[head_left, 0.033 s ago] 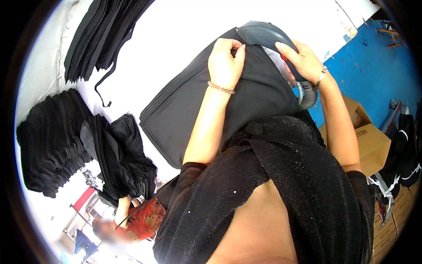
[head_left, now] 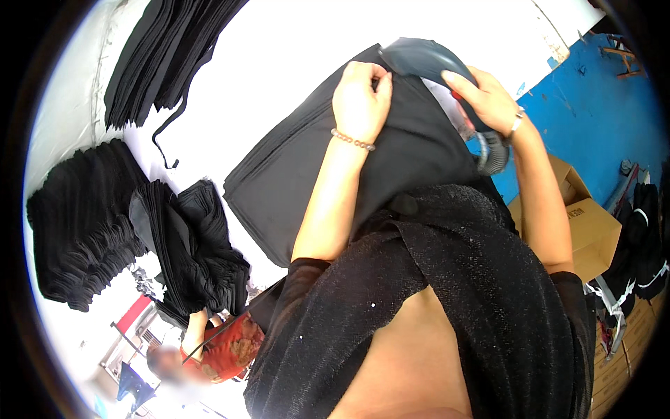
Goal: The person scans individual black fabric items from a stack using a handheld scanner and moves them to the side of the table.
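Observation:
A stack of folded black cloth pieces (head_left: 307,160) lies on the white table in front of me, reaching to my waist. My left hand (head_left: 362,98) is closed in a pinch on the far edge of the black cloth. In my right hand (head_left: 486,101) is a dark, curved hand tool (head_left: 426,59) with a red part on its grip and a grey corrugated hose (head_left: 495,153) hanging from it. Its tip is at the far corner of the cloth, just beyond my left fingers. What the left fingertips pinch is partly hidden.
Piles of black cloth (head_left: 77,216) and a further stack (head_left: 164,59) with a dangling strip sit left. A co-worker in a red top (head_left: 227,346) handles cloth at lower left. Right are an open cardboard box (head_left: 593,234), a blue floor (head_left: 593,119) and dark bundles (head_left: 642,230).
My right hand and the tool have shifted slightly right and toward me, and the hose has swung a little. My left hand stays on the cloth's far edge.

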Demonstrator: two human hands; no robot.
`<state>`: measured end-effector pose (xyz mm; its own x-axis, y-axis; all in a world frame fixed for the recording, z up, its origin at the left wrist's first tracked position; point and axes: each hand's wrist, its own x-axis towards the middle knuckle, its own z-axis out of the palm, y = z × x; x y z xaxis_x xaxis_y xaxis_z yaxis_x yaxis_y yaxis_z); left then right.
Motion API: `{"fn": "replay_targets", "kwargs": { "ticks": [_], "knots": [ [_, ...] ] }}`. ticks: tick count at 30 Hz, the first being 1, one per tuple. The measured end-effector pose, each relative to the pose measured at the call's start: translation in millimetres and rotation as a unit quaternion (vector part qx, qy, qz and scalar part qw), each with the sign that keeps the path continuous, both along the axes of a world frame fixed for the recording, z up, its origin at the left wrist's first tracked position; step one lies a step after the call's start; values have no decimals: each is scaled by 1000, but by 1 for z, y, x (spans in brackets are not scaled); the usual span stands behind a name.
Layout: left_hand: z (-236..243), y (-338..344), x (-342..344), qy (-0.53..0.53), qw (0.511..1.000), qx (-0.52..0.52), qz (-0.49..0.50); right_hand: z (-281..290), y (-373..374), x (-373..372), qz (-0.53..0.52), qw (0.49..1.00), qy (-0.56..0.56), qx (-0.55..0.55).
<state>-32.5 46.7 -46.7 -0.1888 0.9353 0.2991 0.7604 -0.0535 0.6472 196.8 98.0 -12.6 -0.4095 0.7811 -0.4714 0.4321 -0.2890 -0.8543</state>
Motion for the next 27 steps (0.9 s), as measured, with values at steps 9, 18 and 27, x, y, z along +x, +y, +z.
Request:
{"fn": "replay_targets", "kwargs": {
  "ticks": [9,18,27],
  "knots": [
    [3,-18,-3,-50,995,69,-43,-6,1,8,-3,1000,-26,15],
    [18,-22,-23,-96,962,-256,-21,-9,0,16,12,999,-41,26],
    [-23,-9,-4,-95,995,-26,-7,-5,1,31,37,995,22,-86]
  ]
}}
